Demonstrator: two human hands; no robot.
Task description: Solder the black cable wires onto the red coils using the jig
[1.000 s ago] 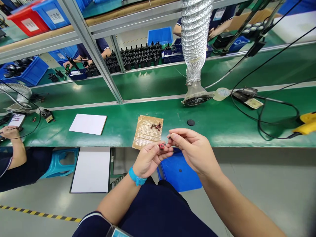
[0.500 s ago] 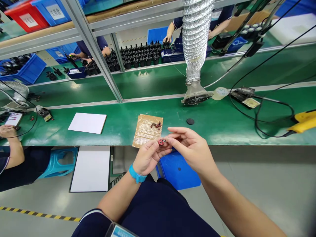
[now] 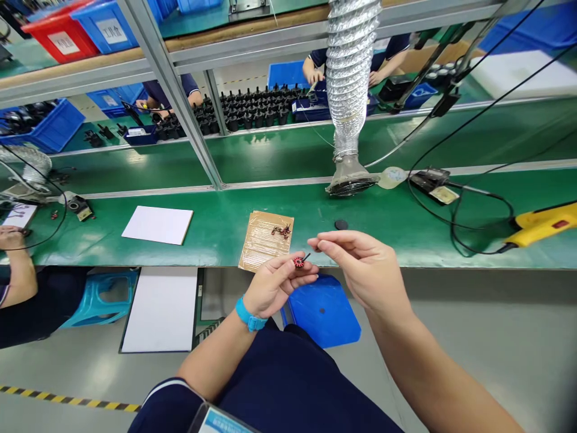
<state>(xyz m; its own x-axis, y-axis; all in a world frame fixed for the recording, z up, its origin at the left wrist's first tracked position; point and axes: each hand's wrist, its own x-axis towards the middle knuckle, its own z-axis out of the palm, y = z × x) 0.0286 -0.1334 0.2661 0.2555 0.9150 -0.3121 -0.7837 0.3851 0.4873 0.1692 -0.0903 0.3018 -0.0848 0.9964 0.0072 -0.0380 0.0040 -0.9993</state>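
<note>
My left hand (image 3: 276, 281), with a blue band at the wrist, holds a small round red-and-black part (image 3: 298, 262) between thumb and fingers. A short dark pin points up and right from that part. To its right, my right hand (image 3: 367, 264) pinches a tiny dark piece (image 3: 317, 247) between thumb and forefinger; its details are too small to tell. The two hands are a little apart. Just beyond my left hand, a brown cardboard sheet (image 3: 261, 240) bears a small pile of dark red parts (image 3: 282, 231).
A black disc (image 3: 341, 224) lies beyond my right hand. A white board (image 3: 157, 225) is on the green bench at left. A silver duct (image 3: 354, 78) hangs above. At right are a yellow-handled tool (image 3: 545, 225) and cables. A co-worker's hand (image 3: 12, 238) is at far left.
My right hand has moved right, away from the red-and-black part, with the tiny piece in its pinch. The dark pin now shows clearly. The whole view has shifted slightly.
</note>
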